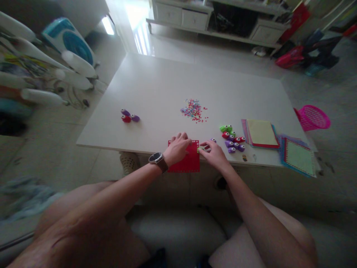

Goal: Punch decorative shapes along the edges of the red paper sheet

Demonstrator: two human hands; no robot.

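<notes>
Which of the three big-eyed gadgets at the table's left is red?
The red gadget is the front-left one. One purple gadget sits behind it, another purple gadget to its right.

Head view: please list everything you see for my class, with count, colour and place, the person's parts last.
Table: 1, white, centre
Sheet: 1, red, near table edge
Held punch: 1, green, at the sheet's right edge
Left punches: 3, purple and red, table's left
Right punches: about eleven, green, red, purple, table's right
Confetti: many, mixed, mid-table
Paper stacks: 2, several colours, table's right end
Basket: 1, pink, beyond the table's right
Cabinet: 1, white, far side
Appliance: 1, blue and white, far left
Other background: too blurred to count
Watch: 1, brown strap, left wrist
Left hand: 1, bare, on sheet
Right hand: 1, bare, gripping green punch
</notes>
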